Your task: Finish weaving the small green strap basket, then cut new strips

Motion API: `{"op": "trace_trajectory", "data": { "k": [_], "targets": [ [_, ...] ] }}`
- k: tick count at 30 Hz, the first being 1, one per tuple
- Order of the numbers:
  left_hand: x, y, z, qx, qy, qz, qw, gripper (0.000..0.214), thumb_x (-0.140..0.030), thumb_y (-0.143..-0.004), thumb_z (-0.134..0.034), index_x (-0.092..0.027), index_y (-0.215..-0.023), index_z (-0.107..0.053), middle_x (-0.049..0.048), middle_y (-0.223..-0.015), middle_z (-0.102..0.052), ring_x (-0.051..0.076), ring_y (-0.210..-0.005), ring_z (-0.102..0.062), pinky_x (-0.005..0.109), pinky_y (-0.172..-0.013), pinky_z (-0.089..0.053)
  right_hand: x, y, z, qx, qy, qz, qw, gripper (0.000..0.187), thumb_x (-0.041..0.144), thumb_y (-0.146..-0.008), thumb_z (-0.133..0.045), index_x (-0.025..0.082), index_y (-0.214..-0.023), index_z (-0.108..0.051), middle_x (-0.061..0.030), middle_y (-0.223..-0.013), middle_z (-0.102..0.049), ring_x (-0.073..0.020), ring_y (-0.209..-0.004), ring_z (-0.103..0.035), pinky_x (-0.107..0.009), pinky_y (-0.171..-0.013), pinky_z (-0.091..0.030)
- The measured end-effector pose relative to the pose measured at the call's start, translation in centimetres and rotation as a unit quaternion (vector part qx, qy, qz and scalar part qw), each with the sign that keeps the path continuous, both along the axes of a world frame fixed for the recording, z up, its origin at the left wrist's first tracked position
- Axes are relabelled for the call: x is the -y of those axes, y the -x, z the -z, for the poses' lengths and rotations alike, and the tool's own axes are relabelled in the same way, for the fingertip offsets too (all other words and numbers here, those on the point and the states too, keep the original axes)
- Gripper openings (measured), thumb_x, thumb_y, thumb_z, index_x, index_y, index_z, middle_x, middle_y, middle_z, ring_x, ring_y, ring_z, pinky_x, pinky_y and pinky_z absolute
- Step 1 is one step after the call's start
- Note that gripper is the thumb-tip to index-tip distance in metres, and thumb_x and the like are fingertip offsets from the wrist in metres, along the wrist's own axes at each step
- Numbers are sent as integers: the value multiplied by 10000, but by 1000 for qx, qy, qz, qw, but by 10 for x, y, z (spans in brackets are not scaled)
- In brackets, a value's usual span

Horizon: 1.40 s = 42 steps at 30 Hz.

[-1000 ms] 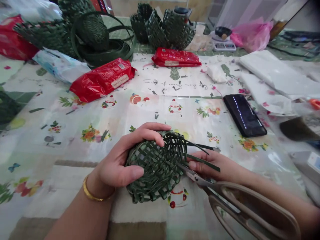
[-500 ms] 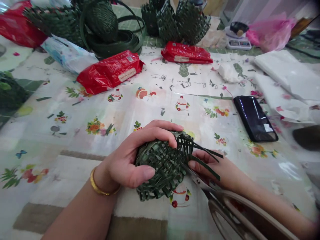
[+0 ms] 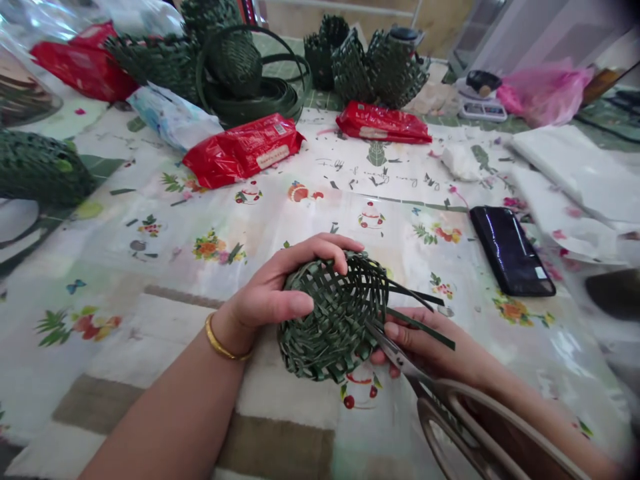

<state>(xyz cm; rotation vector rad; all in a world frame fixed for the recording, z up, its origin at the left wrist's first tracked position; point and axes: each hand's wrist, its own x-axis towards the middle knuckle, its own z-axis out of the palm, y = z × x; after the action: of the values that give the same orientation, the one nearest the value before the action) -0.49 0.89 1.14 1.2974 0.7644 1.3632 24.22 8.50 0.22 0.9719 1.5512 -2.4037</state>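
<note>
A small dark green woven basket [image 3: 325, 327] is tilted above the table, its open mouth facing right. My left hand [image 3: 295, 280], a gold bangle on its wrist, is wrapped round the basket's left side and upper rim. Several loose woven strips [image 3: 423, 327] stick out to the right from the rim. My right hand [image 3: 417, 340] is closed round the blades of a pair of scissors [image 3: 415, 373], near the rim. The scissors' tip touches the weave, and the large handles point toward me at lower right. Part of the right hand's fingers is hidden behind the blades.
Red packets [image 3: 245, 150] and a coil of green strip [image 3: 270, 100] lie at the back, with other woven baskets [image 3: 380, 70]. A black phone [image 3: 513, 250] lies on the right. Green scraps are scattered over the patterned tablecloth [image 3: 300, 220]. A small scale [image 3: 483, 108] stands at the back right.
The basket has turned in my left hand, so more of its open inside shows. The scissors stay at its rim. The view has shifted, and background things appear further right and lower.
</note>
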Motion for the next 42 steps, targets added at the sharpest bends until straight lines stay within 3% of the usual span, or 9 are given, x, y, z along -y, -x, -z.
{"op": "trace_trajectory", "data": {
  "k": [5, 12, 19, 24, 27, 31, 35, 38, 42],
  "targets": [
    [-1, 2, 1, -4, 7, -4, 1000, 406, -376, -645, -650, -174, -996, -610, 128, -1304, -484, 359, -1134, -480, 461, -899, -422, 1, -1, 4, 6, -12, 14, 1000, 301, 451, -868, -542, 157, -885, -606, -53, -727, -686, -152, -628, -610, -274, -601, -475],
    [-6, 7, 8, 41, 11, -21, 999, 416, -412, -613, -657, -189, -958, -592, 129, -1281, -506, 357, -1081, -519, 479, -854, -448, -4, 4, -6, 25, -34, -2, 999, 327, 478, -819, -594, 169, -717, -566, 7, -616, -580, -119, -555, -552, -246, -556, -425],
    [-5, 3, 2, 36, 18, -9, 999, 398, -393, -608, -687, -187, -941, -613, 123, -1255, -529, 358, -1088, -522, 476, -883, -439, 2, 7, -14, 85, -163, -9, 983, 365, 458, -859, -536, 195, -607, -525, 27, -475, -508, -118, -481, -484, -242, -512, -389],
    [-7, 4, -1, 25, 8, 12, 1000, 390, -374, -614, -692, -178, -943, -619, 129, -1248, -528, 346, -1066, -537, 461, -873, -445, 4, 5, -7, 104, -237, -18, 966, 320, 454, -866, -522, 220, -672, -624, 19, -458, -516, -148, -494, -518, -258, -509, -413],
    [-7, 6, -1, 11, 1, 13, 1000, 387, -369, -620, -689, -176, -948, -623, 129, -1245, -531, 342, -1065, -537, 455, -872, -447, 5, 8, -6, 115, -261, -20, 958, 313, 439, -865, -533, 213, -657, -598, 33, -436, -493, -127, -446, -488, -245, -478, -394],
    [-7, 8, 1, 6, -6, -5, 1000, 406, -398, -612, -690, -181, -950, -630, 124, -1242, -536, 348, -1069, -533, 466, -884, -441, -1, 14, -10, 105, -169, -6, 980, 370, 462, -837, -565, 187, -599, -499, 48, -439, -459, -82, -382, -420, -208, -393, -318],
    [-8, 11, 4, 11, -14, -15, 1000, 446, -405, -598, -689, -183, -982, -640, 124, -1251, -535, 364, -1104, -513, 481, -908, -426, -10, 11, -9, 35, -50, -7, 998, 341, 467, -778, -641, 159, -674, -537, 40, -544, -482, -53, -411, -407, -184, -386, -289],
    [-8, 11, 4, 0, -5, -10, 1000, 445, -399, -611, -679, -195, -1006, -646, 117, -1278, -525, 365, -1118, -506, 484, -920, -420, -9, 6, -7, 17, -51, 16, 998, 310, 439, -733, -697, 166, -827, -584, 34, -621, -508, -62, -455, -450, -184, -413, -344],
    [-7, 10, 2, -2, 1, -13, 1000, 454, -418, -616, -687, -196, -1010, -648, 119, -1283, -525, 365, -1121, -507, 481, -929, -413, 0, 5, -9, 49, -120, 59, 990, 225, 383, -786, -661, 186, -872, -593, 11, -719, -551, -110, -628, -524, -214, -565, -462]
  ]
}}
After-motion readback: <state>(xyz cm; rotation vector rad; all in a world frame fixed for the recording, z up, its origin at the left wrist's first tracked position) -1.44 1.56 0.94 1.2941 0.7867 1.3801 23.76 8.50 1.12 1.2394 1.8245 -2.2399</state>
